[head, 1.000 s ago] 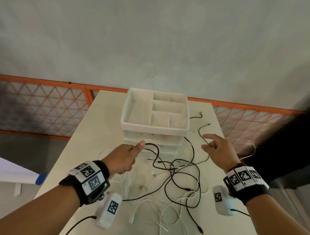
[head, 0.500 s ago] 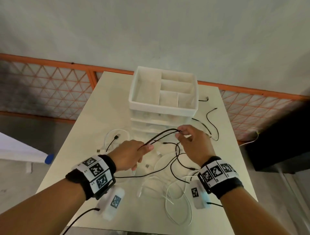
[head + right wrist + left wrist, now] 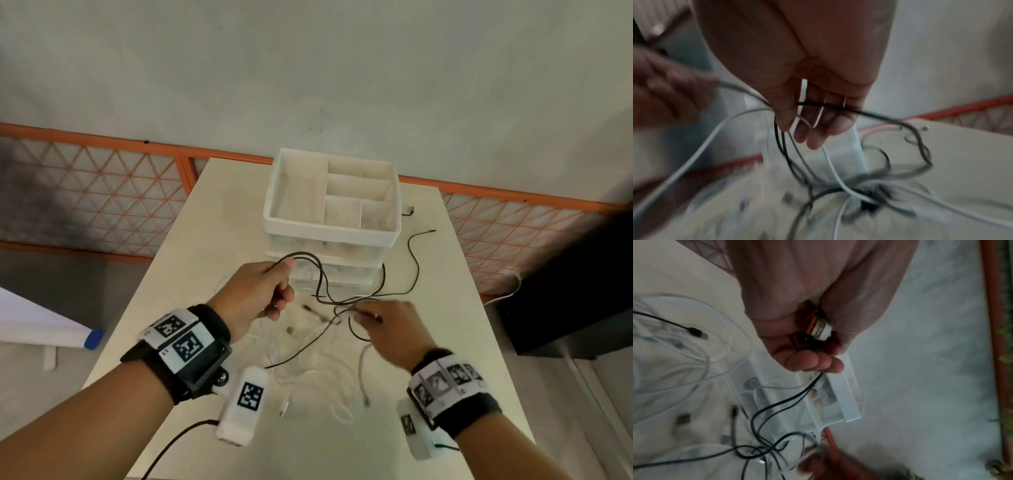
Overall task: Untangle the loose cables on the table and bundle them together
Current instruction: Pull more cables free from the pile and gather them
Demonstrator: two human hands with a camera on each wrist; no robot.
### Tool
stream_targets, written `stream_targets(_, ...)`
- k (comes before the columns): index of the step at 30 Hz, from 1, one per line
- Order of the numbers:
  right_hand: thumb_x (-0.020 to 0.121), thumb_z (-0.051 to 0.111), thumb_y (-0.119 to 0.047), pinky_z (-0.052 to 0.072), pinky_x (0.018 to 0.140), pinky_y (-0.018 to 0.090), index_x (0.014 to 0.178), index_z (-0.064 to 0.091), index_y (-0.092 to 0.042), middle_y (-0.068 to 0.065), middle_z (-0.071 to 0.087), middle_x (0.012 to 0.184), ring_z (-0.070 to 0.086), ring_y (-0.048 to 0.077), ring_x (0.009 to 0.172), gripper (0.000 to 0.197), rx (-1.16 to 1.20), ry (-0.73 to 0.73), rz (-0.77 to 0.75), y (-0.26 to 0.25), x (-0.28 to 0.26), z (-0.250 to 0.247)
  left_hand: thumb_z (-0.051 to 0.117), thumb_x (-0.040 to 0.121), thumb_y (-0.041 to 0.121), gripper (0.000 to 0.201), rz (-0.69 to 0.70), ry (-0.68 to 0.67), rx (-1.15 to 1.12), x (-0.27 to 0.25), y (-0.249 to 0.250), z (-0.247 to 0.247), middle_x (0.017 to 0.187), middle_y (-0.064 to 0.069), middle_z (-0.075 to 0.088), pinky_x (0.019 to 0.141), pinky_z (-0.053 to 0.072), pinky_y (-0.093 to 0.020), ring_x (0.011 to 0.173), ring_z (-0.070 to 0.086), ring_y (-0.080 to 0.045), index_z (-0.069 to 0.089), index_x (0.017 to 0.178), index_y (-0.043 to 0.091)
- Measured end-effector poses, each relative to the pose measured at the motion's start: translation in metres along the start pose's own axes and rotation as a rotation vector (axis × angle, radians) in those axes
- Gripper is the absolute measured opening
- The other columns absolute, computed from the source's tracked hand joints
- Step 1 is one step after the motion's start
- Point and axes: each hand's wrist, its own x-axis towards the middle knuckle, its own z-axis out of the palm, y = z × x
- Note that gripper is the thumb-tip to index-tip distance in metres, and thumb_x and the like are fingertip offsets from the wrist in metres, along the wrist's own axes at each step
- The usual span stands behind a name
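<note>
A tangle of black cables (image 3: 322,284) and white cables (image 3: 308,370) lies on the white table (image 3: 212,240). My left hand (image 3: 270,291) is raised in front of the organizer. It pinches a black cable loop under the thumb, and its curled fingers (image 3: 813,361) hold cable plugs (image 3: 818,332) in the palm. My right hand (image 3: 380,325), blurred, is lower and to the right. Its fingers (image 3: 818,129) are hooked round a black cable (image 3: 869,113) and a white cable (image 3: 830,162). The black strands run between the two hands.
A white compartment organizer (image 3: 329,231) on clear drawers stands at the back middle of the table. Loose black cable ends (image 3: 433,232) trail to its right. A white plug (image 3: 284,407) lies near the front edge. An orange mesh fence (image 3: 102,192) runs behind the table.
My left hand has lifted the black loop toward the organizer. My right hand has dropped lower and nearer, drawing strands out of the tangle.
</note>
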Motion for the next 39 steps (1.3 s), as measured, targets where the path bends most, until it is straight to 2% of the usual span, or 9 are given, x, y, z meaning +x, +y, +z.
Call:
stream_targets(5,0.085,0.079,-0.028,0.049,0.067,0.022,0.096,0.079,-0.035,-0.011,0.073,0.081,0.063,0.005,0.065,0.013,0.445,0.273,-0.016,-0.046,0.011,-0.063,0.053,0.101,0.036,0.038,0.049,-0.035,-0.157,-0.005,0.023,0.008,0.076,-0.01,0.075,0.059,0.054,-0.03,0.059,0.064,-0.017,0.05,0.071,0.012)
stream_targets(11,0.094,0.066,-0.017,0.043,0.059,0.025,0.104,0.074,-0.038,-0.009,0.065,0.071,0.054,0.005,0.053,0.025,0.484,0.293,0.043,-0.057,0.01,-0.068,0.053,0.101,0.034,0.038,0.084,-0.011,-0.208,-0.01,0.038,0.007,0.084,-0.015,0.077,0.059,0.058,-0.029,0.064,0.068,-0.019,0.049,0.07,0.012)
stream_targets(16,0.1,0.04,0.005,0.042,0.052,0.027,0.126,0.061,-0.041,0.019,0.06,0.077,0.045,0.02,0.055,0.057,0.924,0.155,-0.19,-0.092,0.005,-0.068,0.043,0.105,0.023,0.036,0.12,-0.2,-0.312,-0.015,0.04,0.033,0.089,-0.014,0.077,0.087,0.056,-0.038,0.083,0.073,-0.026,0.048,0.072,0.012)
stream_targets(20,0.096,0.034,0.011,0.045,0.057,0.028,0.11,0.07,-0.01,0.011,0.065,0.088,0.056,0.019,0.061,0.044,1.015,0.339,-0.253,-0.109,0.018,-0.081,0.042,0.106,0.027,0.03,0.134,-0.285,-0.25,-0.016,0.027,0.071,0.06,-0.005,0.061,0.077,0.058,-0.038,0.062,0.064,-0.026,0.048,0.08,0.012)
stream_targets(23,0.097,0.038,0.007,0.048,0.063,0.027,0.11,0.068,-0.013,0.01,0.07,0.096,0.064,0.02,0.069,0.039,1.071,0.536,-0.187,-0.087,0.032,-0.102,0.041,0.104,0.04,0.037,0.149,-0.244,-0.005,-0.01,0.008,0.063,0.055,0.002,0.048,0.063,0.047,-0.024,0.054,0.056,-0.018,0.043,0.075,0.017)
stream_targets(28,0.102,0.045,-0.006,0.047,0.059,0.021,0.122,0.066,-0.014,0.004,0.073,0.104,0.066,0.011,0.068,0.03,0.928,0.7,0.125,-0.015,0.041,-0.107,0.045,0.104,0.037,0.035,0.013,-0.081,-0.017,0.006,-0.018,0.019,0.059,-0.001,0.047,0.068,0.044,-0.035,0.053,0.048,-0.017,0.044,0.076,0.016)
stream_targets(32,0.103,0.043,-0.019,0.047,0.06,0.029,0.142,0.052,-0.027,-0.004,0.074,0.107,0.07,0.015,0.063,0.041,0.577,0.431,0.313,0.015,0.037,-0.08,0.046,0.104,0.028,0.033,-0.032,-0.04,-0.236,0.008,0.001,0.012,0.06,-0.001,0.044,0.056,0.035,-0.03,0.051,0.034,-0.015,0.045,0.074,0.016)
stream_targets(35,0.097,0.055,-0.024,0.054,0.074,0.031,0.138,0.05,-0.041,-0.007,0.072,0.086,0.069,0.012,0.069,0.045,0.31,0.351,0.183,-0.018,0.016,-0.07,0.048,0.104,0.033,0.037,0.039,-0.111,-0.271,0.005,0.024,0.021,0.061,-0.003,0.046,0.056,0.031,-0.03,0.052,0.033,-0.016,0.046,0.072,0.015)
stream_targets(39,0.088,0.067,-0.026,0.048,0.06,0.025,0.104,0.07,-0.036,-0.019,0.063,0.063,0.056,0.005,0.054,0.019,0.163,0.235,-0.131,-0.071,0.006,-0.054,0.048,0.103,0.035,0.038,0.115,-0.217,-0.231,-0.004,0.045,0.043,0.061,-0.006,0.053,0.057,0.035,-0.03,0.052,0.039,-0.016,0.046,0.071,0.014)
